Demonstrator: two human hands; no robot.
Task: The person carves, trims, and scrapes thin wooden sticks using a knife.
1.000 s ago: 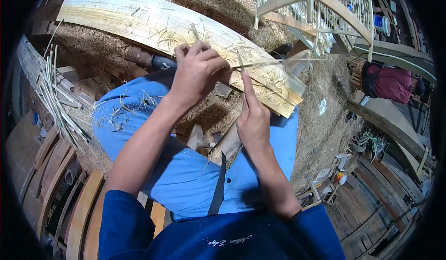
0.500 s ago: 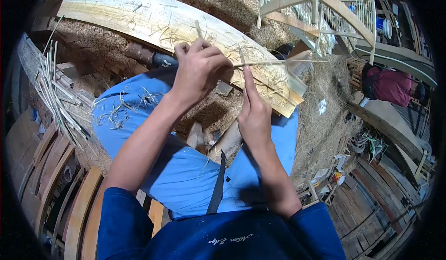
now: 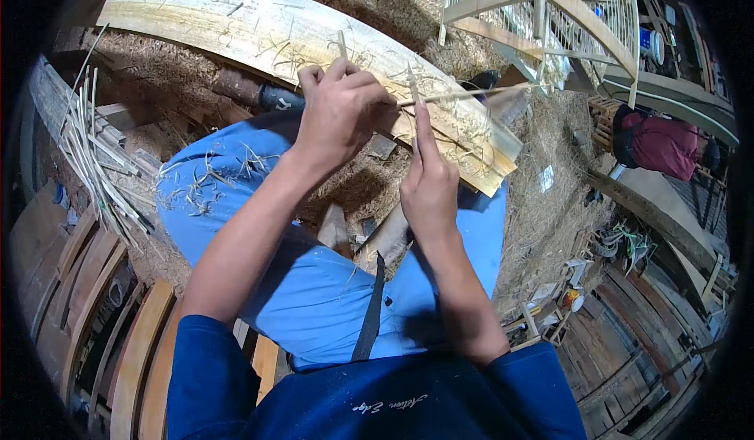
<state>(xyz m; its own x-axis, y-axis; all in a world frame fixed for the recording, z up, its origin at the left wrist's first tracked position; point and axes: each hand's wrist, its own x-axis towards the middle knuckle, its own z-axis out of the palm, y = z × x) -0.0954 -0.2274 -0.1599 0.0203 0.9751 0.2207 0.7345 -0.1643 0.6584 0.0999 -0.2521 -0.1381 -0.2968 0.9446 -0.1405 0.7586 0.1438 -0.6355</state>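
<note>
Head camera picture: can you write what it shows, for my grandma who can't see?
A person's left hand grips a thin strip while the right hand holds a narrow knife across it, over a long wooden board scattered with curly shavings. A barred wooden frame is at upper right.

On the front of the dark blue shirt (image 3: 314, 408) I can read "Action Edge" in white slanting letters (image 3: 408, 401); any print on the pale slip (image 3: 547, 177) is too small for me.
</note>
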